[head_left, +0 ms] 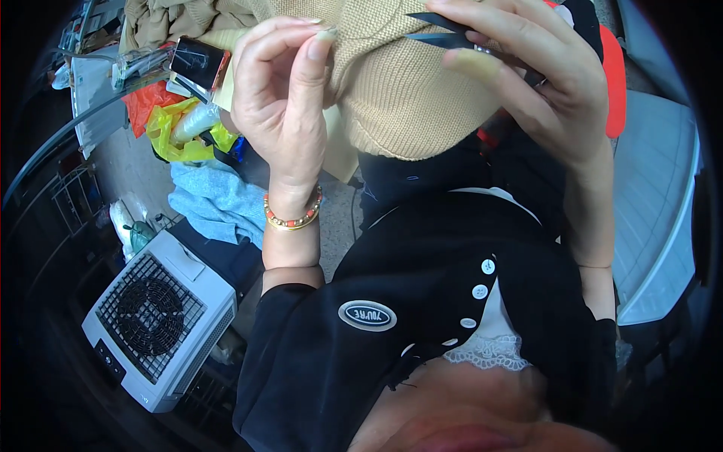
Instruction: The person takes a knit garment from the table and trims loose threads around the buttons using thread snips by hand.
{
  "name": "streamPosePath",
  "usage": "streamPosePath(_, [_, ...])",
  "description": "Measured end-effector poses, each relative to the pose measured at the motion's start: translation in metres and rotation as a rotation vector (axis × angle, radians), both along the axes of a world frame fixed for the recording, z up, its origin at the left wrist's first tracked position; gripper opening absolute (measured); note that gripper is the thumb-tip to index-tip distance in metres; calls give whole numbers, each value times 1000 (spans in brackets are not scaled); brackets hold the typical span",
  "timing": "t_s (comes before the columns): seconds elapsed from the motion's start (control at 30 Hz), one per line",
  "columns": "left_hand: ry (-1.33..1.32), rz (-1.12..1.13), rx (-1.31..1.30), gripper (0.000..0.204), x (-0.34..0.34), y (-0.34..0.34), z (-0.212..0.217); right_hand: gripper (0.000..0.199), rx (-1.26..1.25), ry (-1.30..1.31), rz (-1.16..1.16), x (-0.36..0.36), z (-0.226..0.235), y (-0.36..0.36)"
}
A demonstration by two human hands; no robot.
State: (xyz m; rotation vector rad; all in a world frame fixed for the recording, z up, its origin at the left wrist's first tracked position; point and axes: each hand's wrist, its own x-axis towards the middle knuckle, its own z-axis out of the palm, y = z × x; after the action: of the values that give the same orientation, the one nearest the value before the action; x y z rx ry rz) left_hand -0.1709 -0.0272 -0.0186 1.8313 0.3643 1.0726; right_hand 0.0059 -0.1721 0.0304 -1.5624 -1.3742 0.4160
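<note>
A tan knitted garment piece (414, 105) hangs in front of me at the top of the head view, its rounded ribbed edge drooping over my lap. My left hand (279, 98) pinches at its left side, thumb against the fingertips; a fine thread may be between them, too small to be sure. In my right hand (550, 83) is a small pair of scissors (440, 30) with dark pointed blades, spread apart and directed left across the knit. A yellowish covering wraps the tip of my right thumb. The scissors' handles are mostly hidden by my fingers.
More tan knitwear (162, 26) lies at the far left. Near it are a dark phone-like object (197, 64), a yellow plastic bag (169, 135) and a light blue cloth (215, 200). A grey fan unit (158, 316) stands lower left. To the right are a pale plastic tub (655, 211) and a red seat part (614, 83).
</note>
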Motion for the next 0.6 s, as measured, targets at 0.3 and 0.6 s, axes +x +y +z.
streamPosePath(0.3, [-53, 65, 4, 11, 4, -5, -1, 23, 84, -392, 114, 6, 6, 27])
streamPosePath(0.6, [-49, 98, 45, 12, 8, -5, -2, 14, -199, -478, 150, -1, 36, 33])
